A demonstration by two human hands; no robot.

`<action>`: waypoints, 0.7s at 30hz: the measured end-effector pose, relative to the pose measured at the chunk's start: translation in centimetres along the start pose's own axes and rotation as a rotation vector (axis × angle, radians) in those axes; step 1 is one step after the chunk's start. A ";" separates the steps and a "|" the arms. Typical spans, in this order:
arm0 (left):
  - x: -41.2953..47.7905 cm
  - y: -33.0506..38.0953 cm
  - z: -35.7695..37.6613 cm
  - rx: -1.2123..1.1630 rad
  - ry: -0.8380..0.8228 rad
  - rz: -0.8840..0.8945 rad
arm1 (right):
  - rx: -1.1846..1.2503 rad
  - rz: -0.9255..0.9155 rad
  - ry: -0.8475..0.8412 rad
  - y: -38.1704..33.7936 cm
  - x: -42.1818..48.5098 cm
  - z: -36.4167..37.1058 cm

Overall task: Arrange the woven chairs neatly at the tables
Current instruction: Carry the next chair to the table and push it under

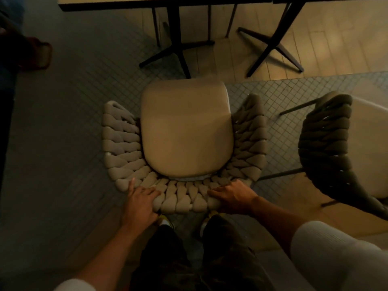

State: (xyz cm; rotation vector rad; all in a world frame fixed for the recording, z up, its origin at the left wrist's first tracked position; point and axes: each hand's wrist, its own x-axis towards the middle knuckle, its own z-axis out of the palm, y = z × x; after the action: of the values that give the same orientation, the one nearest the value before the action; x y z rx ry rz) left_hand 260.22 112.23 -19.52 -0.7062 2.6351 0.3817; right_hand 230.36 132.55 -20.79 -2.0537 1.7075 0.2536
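Note:
A woven chair [184,131] with a beige seat cushion and a thick braided backrest stands right below me, its seat facing the table [168,3] at the top of the view. My left hand [140,201] grips the backrest's top rim on the left. On the right side of the same rim my right hand [233,196] holds it with curled fingers. The seat's front edge lies just short of the table's dark pedestal base [178,51].
A second, darker woven chair [327,148] stands close at the right, turned sideways. Another pedestal base [270,47] sits top right. A person's sandalled foot [35,55] is at the far left. My legs and shoes are just behind the chair.

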 end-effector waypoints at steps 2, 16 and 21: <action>0.0 -0.6 0.6 -0.022 0.010 0.038 | 0.019 -0.007 0.009 -0.2 -0.1 0.0; -1.0 -3.9 -2.4 -0.618 -0.066 -0.069 | 0.436 0.353 0.440 0.5 -2.6 -4.8; -1.5 -5.1 -4.6 -0.924 0.599 -0.660 | 0.567 1.015 0.906 3.6 -2.7 -5.6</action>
State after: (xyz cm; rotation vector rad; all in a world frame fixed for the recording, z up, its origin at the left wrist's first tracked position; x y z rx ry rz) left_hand 262.75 106.93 -15.63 -2.1688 2.3754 1.3622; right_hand 225.47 131.94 -15.56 -0.7383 2.7857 -0.8912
